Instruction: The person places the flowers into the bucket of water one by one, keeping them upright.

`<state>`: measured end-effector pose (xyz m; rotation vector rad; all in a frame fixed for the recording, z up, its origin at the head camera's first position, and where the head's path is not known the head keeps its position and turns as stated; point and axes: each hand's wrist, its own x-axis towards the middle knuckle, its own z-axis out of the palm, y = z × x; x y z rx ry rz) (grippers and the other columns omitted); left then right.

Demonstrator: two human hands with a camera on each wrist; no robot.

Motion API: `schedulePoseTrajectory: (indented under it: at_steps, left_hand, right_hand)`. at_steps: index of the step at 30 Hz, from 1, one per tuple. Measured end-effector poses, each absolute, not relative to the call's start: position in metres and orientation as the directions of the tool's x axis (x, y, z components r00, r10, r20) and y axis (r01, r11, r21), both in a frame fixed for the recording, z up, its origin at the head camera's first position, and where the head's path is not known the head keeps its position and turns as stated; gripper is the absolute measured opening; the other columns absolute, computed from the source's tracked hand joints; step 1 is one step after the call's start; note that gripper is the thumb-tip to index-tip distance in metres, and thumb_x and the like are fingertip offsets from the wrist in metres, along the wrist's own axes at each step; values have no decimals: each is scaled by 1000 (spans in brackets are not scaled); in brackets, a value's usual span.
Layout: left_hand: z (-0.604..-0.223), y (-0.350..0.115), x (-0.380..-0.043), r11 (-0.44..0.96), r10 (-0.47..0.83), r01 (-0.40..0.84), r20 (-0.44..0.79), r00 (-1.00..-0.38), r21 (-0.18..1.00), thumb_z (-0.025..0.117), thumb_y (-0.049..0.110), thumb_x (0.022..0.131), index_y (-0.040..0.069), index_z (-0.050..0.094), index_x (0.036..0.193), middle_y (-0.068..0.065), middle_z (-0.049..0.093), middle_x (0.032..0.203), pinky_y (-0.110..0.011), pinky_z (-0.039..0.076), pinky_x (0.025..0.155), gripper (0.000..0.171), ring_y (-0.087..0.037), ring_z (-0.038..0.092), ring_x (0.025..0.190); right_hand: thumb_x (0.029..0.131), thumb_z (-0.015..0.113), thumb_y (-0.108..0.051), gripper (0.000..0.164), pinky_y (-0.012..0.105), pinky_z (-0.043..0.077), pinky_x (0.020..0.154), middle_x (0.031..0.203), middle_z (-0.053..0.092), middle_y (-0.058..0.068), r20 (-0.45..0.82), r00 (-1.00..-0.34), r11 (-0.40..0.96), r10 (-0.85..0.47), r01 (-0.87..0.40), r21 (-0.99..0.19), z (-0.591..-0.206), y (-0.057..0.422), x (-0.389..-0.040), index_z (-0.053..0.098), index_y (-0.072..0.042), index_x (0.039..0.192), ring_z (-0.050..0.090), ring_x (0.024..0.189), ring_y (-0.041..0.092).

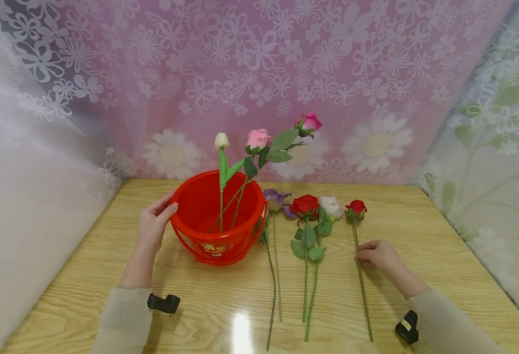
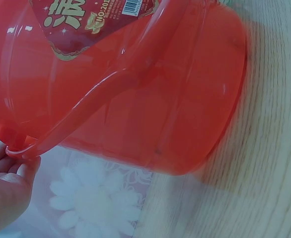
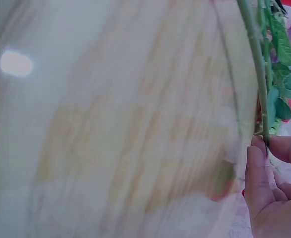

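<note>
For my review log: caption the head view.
Left fingers grip a round red plastic bucket holding a white tulip and two pink roses; right fingers pinch a green-stemmed red rose.

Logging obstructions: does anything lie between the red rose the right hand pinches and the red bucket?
Yes: between that rose and the bucket lie the white rose, larger red rose, purple flower and another stem on the table. Lifted above them, its path looks clear.
</note>
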<state>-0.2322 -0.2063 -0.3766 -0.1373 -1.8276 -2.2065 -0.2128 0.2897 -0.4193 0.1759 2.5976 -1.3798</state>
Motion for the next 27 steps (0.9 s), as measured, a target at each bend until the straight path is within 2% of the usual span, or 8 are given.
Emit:
schedulePoseTrajectory:
  at_steps: [13,20,27]
  left_hand:
    - [-375,-206,-230,-169,-147,247,223,-964,954,58,7,85,-11,41,126,6,58,104,-18,46,79,48,-10,55,93]
    - [-375,-206,-231,-177,-146,252,228,-963,951,58,6,85,-12,41,125,5,58,104,-18,46,79,47,-11,55,93]
    - [-375,-207,-230,-177,-144,243,219,-965,954,59,8,85,-11,41,126,5,57,105,-18,46,80,49,-11,55,95]
  right_hand:
    - [87,52,-4,41,33,51,72,97,58,23,-157,-988,482,1,138,-865,-398,280,-204,41,22,116,61,81,18]
    - [88,52,-4,45,26,51,70,87,59,7,-93,-996,403,-4,83,-911,-376,276,-201,36,22,121,60,74,4]
    - [88,52,-3,46,22,50,70,82,58,-3,-46,-999,308,-16,39,-950,-357,271,-196,33,22,122,61,75,3]
